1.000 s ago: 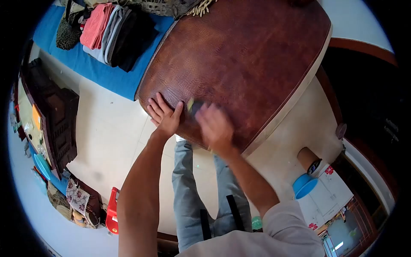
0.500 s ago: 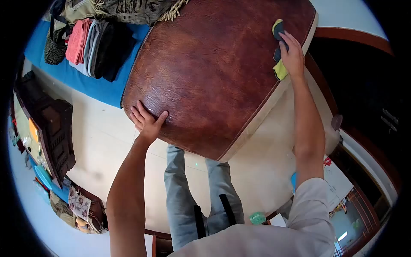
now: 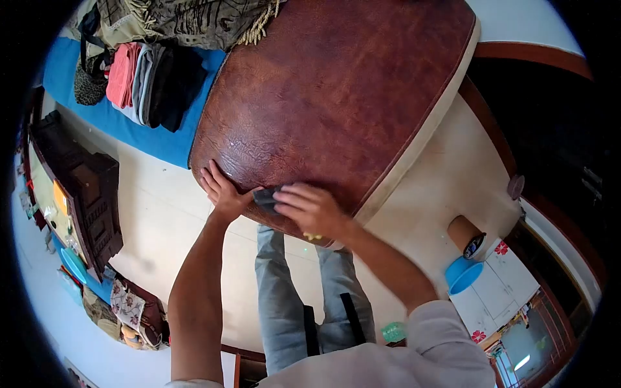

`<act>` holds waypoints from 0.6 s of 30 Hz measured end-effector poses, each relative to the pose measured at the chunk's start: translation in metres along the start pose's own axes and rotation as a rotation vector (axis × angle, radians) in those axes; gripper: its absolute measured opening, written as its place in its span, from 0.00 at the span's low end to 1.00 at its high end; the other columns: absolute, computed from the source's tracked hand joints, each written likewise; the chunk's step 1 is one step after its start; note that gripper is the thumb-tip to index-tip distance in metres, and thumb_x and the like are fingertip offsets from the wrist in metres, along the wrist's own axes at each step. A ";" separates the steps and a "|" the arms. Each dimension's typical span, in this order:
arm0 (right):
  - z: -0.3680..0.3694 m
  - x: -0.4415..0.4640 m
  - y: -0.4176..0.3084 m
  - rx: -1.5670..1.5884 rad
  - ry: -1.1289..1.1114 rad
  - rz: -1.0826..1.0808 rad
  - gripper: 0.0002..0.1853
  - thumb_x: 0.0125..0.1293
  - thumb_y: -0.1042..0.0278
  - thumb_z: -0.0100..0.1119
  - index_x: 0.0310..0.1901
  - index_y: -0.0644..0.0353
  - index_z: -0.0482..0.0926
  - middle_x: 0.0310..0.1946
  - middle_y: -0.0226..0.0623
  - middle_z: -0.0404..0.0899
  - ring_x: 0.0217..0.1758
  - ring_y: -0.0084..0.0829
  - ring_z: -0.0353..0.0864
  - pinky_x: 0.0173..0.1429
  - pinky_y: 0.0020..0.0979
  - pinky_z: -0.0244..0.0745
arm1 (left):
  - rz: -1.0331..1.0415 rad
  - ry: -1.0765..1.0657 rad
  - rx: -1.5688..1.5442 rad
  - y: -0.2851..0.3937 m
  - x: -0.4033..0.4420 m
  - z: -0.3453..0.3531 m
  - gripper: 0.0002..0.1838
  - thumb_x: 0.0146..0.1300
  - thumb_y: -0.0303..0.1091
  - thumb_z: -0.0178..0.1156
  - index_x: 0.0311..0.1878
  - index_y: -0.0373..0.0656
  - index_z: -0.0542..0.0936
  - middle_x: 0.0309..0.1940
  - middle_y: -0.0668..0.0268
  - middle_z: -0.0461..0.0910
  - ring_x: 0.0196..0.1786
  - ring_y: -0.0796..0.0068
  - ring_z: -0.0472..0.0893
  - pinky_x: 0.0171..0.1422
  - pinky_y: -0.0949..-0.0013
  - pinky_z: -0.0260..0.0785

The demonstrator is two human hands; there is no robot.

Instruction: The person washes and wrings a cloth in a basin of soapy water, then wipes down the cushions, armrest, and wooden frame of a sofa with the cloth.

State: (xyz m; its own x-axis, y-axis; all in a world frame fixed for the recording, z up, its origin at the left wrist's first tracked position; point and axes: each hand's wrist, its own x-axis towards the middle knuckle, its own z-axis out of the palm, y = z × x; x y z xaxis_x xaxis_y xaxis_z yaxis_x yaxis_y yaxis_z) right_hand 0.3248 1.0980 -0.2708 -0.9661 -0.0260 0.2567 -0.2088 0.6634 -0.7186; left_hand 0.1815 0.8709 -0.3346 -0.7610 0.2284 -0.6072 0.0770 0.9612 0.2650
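A large brown leather-like surface (image 3: pixel 330 97) with a pale side edge lies before me. My left hand (image 3: pixel 222 192) rests flat near its lower left corner, fingers spread, holding nothing. Close beside it, my right hand (image 3: pixel 312 208) presses a dark grey cloth (image 3: pixel 266 200) against the surface near the front edge. The cloth's dark part shows left of my right fingertips, by my left thumb, and a bit of yellow shows under the wrist. The rest of the cloth is hidden beneath my right hand.
Folded clothes (image 3: pixel 123 76) lie on a blue cover (image 3: pixel 162 143) at upper left. Dark carved furniture (image 3: pixel 87 187) stands left. At lower right are a brown bin (image 3: pixel 463 234), a blue basin (image 3: pixel 462 274) and a white cabinet (image 3: pixel 501 291). My legs are below the edge.
My right hand has brought the cloth from the far right edge back to the near edge, beside my left hand. My left hand stays flat at almost the same place.
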 end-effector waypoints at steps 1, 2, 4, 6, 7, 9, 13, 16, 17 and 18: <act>-0.033 0.011 0.016 -0.035 -0.032 -0.061 0.12 0.60 0.71 0.63 0.44 0.55 0.89 0.55 0.40 0.85 0.60 0.39 0.83 0.66 0.41 0.80 | -0.004 -0.008 0.004 0.002 0.000 -0.002 0.88 0.33 0.75 0.80 0.83 0.51 0.27 0.81 0.37 0.24 0.82 0.26 0.28 0.82 0.30 0.34; -0.055 0.016 0.038 -0.084 -0.015 -0.055 0.12 0.58 0.71 0.63 0.43 0.55 0.89 0.54 0.39 0.86 0.60 0.40 0.83 0.67 0.42 0.79 | -0.010 -0.015 0.007 0.005 0.000 -0.006 0.88 0.33 0.74 0.80 0.83 0.51 0.27 0.81 0.37 0.24 0.82 0.27 0.28 0.82 0.30 0.34; -0.124 0.035 0.096 -0.250 -0.040 -0.068 0.12 0.60 0.74 0.62 0.45 0.55 0.88 0.53 0.39 0.86 0.60 0.43 0.83 0.68 0.45 0.78 | -0.024 -0.028 0.005 0.010 -0.003 -0.010 0.87 0.34 0.74 0.80 0.83 0.51 0.27 0.82 0.37 0.24 0.82 0.28 0.28 0.83 0.31 0.32; -0.188 0.043 0.147 -0.348 -0.049 0.182 0.15 0.63 0.76 0.60 0.50 0.57 0.86 0.58 0.43 0.84 0.65 0.45 0.80 0.73 0.44 0.72 | -0.040 -0.040 -0.002 0.012 -0.005 -0.012 0.87 0.34 0.74 0.80 0.83 0.51 0.27 0.82 0.38 0.24 0.83 0.29 0.28 0.83 0.32 0.31; -0.214 0.036 0.179 -0.456 -0.004 0.266 0.15 0.64 0.74 0.60 0.53 0.57 0.86 0.60 0.44 0.82 0.67 0.45 0.78 0.73 0.45 0.71 | -0.045 -0.040 -0.007 0.014 -0.006 -0.014 0.87 0.34 0.74 0.80 0.83 0.50 0.27 0.82 0.37 0.25 0.83 0.30 0.28 0.84 0.33 0.30; -0.232 0.032 0.212 -0.565 0.126 0.413 0.17 0.66 0.68 0.62 0.56 0.57 0.85 0.64 0.45 0.79 0.71 0.46 0.75 0.75 0.46 0.69 | -0.029 -0.001 -0.023 0.012 -0.006 -0.010 0.86 0.34 0.74 0.80 0.83 0.50 0.28 0.82 0.37 0.26 0.83 0.29 0.29 0.84 0.34 0.30; -0.187 0.019 0.221 -0.636 0.343 0.462 0.24 0.63 0.62 0.65 0.61 0.56 0.83 0.70 0.44 0.75 0.75 0.51 0.69 0.78 0.50 0.64 | -0.009 0.039 -0.025 0.010 -0.003 -0.007 0.86 0.34 0.73 0.81 0.83 0.51 0.29 0.82 0.37 0.27 0.83 0.29 0.30 0.84 0.34 0.31; -0.109 0.006 0.158 -0.588 0.376 0.415 0.25 0.61 0.66 0.63 0.62 0.57 0.81 0.70 0.50 0.74 0.75 0.55 0.68 0.78 0.50 0.64 | -0.004 0.032 -0.035 0.011 -0.004 -0.008 0.86 0.34 0.73 0.81 0.83 0.51 0.29 0.81 0.36 0.27 0.82 0.28 0.31 0.84 0.33 0.31; -0.078 -0.002 0.127 -0.556 0.326 0.416 0.26 0.60 0.66 0.63 0.62 0.59 0.81 0.70 0.51 0.74 0.75 0.55 0.69 0.78 0.50 0.65 | 0.001 0.034 -0.035 0.009 -0.004 -0.007 0.86 0.35 0.73 0.81 0.83 0.51 0.28 0.81 0.36 0.27 0.82 0.27 0.31 0.84 0.33 0.31; -0.049 -0.009 0.090 -0.526 0.277 0.415 0.26 0.59 0.67 0.64 0.62 0.60 0.80 0.70 0.52 0.74 0.74 0.55 0.70 0.77 0.49 0.66 | 0.007 0.037 -0.036 0.008 -0.003 -0.007 0.86 0.35 0.73 0.81 0.83 0.51 0.28 0.81 0.35 0.27 0.82 0.27 0.31 0.84 0.33 0.31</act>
State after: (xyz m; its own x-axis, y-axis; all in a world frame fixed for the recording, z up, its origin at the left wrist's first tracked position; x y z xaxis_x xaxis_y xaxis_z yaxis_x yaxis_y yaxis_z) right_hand 0.3221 1.1941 -0.3060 -0.8612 0.4506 0.2349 0.3350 0.8511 -0.4044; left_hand 0.1802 0.8764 -0.3255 -0.7841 0.2282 -0.5772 0.0594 0.9533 0.2963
